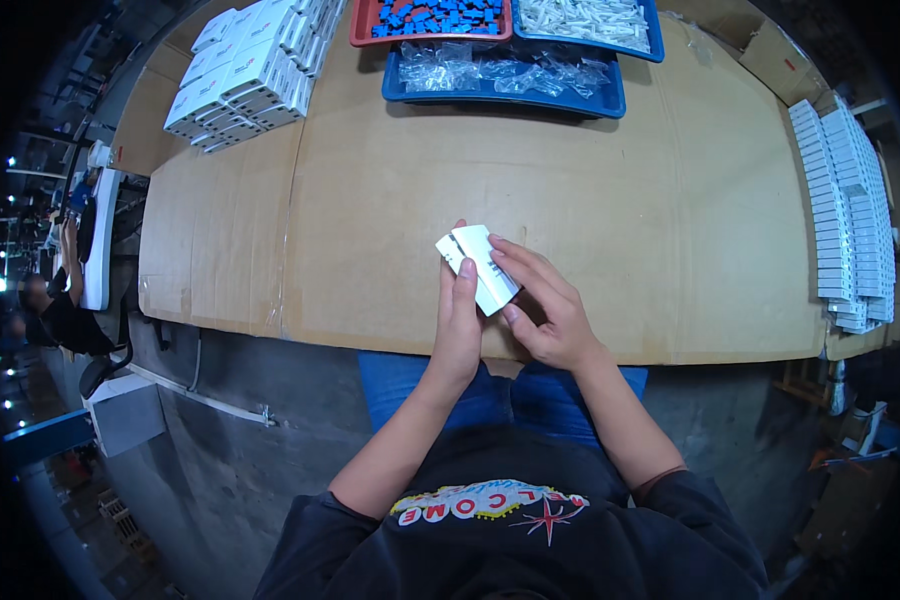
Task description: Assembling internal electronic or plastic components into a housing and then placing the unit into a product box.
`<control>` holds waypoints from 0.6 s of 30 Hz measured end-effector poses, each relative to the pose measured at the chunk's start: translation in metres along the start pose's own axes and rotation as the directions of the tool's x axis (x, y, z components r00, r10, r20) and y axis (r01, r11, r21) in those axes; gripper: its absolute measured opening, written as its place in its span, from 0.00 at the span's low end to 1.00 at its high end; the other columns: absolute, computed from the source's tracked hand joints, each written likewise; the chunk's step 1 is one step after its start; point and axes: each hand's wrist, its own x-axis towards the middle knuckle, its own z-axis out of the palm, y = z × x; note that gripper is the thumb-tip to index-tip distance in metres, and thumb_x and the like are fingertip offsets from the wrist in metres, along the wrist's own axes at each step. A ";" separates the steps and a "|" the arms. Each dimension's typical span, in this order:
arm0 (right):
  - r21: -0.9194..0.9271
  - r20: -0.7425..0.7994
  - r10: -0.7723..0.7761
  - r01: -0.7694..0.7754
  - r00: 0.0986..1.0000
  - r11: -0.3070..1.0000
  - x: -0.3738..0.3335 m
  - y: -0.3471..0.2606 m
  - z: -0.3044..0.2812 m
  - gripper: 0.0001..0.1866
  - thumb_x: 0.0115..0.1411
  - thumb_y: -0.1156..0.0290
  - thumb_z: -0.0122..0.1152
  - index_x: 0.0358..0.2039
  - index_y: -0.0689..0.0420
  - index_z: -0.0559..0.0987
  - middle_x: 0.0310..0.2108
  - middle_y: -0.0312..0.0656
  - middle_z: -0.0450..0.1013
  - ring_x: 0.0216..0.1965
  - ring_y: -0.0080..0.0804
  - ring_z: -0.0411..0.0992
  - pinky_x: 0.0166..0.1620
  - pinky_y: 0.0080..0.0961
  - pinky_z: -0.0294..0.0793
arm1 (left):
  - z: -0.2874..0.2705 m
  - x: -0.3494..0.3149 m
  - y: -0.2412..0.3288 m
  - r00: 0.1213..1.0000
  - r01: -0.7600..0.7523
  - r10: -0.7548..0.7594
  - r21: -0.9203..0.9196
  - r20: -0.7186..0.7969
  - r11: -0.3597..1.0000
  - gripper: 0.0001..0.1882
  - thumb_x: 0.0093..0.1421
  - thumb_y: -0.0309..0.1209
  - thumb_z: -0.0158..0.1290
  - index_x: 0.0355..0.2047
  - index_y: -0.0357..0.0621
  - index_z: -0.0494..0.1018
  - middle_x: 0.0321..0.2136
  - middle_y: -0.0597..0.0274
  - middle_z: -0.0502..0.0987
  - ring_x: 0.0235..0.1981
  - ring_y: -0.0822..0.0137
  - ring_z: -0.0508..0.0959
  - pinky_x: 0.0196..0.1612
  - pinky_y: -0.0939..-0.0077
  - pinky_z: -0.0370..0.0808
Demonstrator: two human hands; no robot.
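A small white carton (482, 268) with dark print is held between my two hands, tilted, just above the near part of the cardboard-covered table. My left hand (457, 325) grips its left side, thumb across the upper face and fingers behind. On the other side, my right hand (552, 312) has its fingers along the carton's right edge and its thumb at the lower corner. One end flap looks slightly apart from the body, though glare makes this hard to tell. The carton's underside and contents are hidden.
Cardboard (390, 190) covers the table. White boxes (245, 75) are stacked far left, more stacked boxes (855, 210) at the right edge. At the back are a red tray (430, 40) of blue pieces, a blue tray (660, 35) of white pieces and another blue tray (500, 104) of clear bags.
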 end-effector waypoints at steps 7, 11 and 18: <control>-0.161 -0.062 -0.149 0.137 0.987 0.977 -0.001 0.009 0.007 0.28 0.58 0.74 0.65 0.60 0.67 0.76 0.56 0.57 0.78 0.54 0.53 0.79 0.55 0.41 0.81 | 0.017 -0.006 -0.006 0.992 -0.049 0.072 0.206 -0.107 0.977 0.27 0.80 0.44 0.37 0.70 0.38 0.54 0.55 0.56 0.68 0.55 0.69 0.70 0.59 0.70 0.69; -0.176 -0.129 -0.090 0.067 0.988 0.982 -0.005 0.007 0.017 0.27 0.62 0.72 0.64 0.61 0.68 0.76 0.51 0.56 0.80 0.46 0.49 0.83 0.47 0.36 0.84 | 0.022 -0.009 -0.003 0.987 -0.036 0.072 0.241 -0.145 0.970 0.27 0.81 0.45 0.36 0.68 0.37 0.56 0.52 0.57 0.69 0.52 0.70 0.71 0.57 0.72 0.70; -0.261 -0.133 -0.150 0.112 0.980 0.959 -0.005 0.009 0.023 0.22 0.64 0.75 0.60 0.58 0.69 0.77 0.47 0.55 0.82 0.40 0.47 0.84 0.41 0.34 0.85 | 0.028 -0.008 -0.002 0.972 -0.003 0.055 0.221 -0.227 0.975 0.27 0.81 0.46 0.36 0.66 0.36 0.60 0.49 0.58 0.71 0.48 0.72 0.72 0.51 0.74 0.72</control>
